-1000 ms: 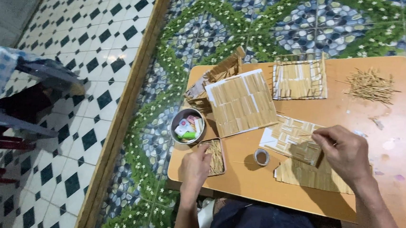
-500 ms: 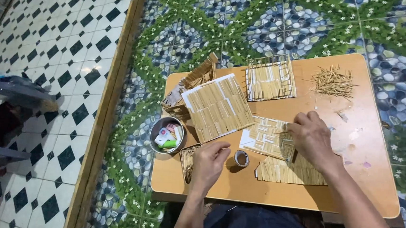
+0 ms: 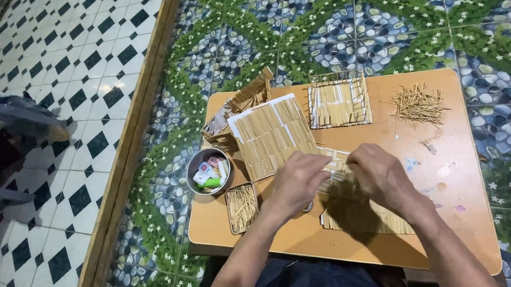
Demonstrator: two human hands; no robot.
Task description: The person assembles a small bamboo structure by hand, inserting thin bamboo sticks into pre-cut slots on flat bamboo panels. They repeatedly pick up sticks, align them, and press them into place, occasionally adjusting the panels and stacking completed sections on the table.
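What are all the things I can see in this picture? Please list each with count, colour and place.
table: 1, orange-brown, centre, on the patterned floor
large stick panel: 1, pale straw, table left of middle
framed stick panel: 1, pale straw, far edge of the table
loose sticks: 1 heap, tan, far right corner
flat stick mat: 1, straw, near edge, under the hands
small tray of sticks: 1, tan, near left edge
round tin: 1, grey metal with coloured small items, left edge
pebble-pattern floor: blue and green, around the table
checked tiles: white and dark, left side
left hand: 1, over the mat
right hand: 1, over the mat, beside the left
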